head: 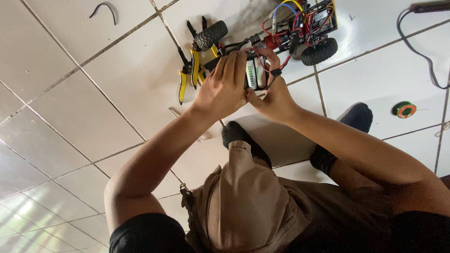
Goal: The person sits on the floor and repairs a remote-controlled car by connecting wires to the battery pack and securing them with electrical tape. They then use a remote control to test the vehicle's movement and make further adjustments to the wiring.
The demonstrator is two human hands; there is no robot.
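We see both hands meeting over a battery pack [256, 72], a bundle of white-and-green cells that sits against the near end of a small toy truck [286, 33] on the tiled floor [117, 107]. The left hand [222, 86] is curled over the pack from the side, fingers [234, 63] bent and pressed together across its top edge, so it is closed on the pack rather than spread. The right hand [276, 91] comes in from the other side; its thumb and forefinger pinch at the pack's far edge, where a red wire [267, 65] loops past the fingertips. We cannot tell whether those fingers grip the wire or only the pack.

The truck has knobby black wheels [319, 51] and a tangle of red, blue and yellow wires on top. Just beside the left hand lie yellow-handled pliers [190, 70], touching one wheel. Well apart on the right rests a small green spool [404, 109], and a black cable [422, 51] trails across the tiles. A short black curved piece [105, 9] lies far off to the left.
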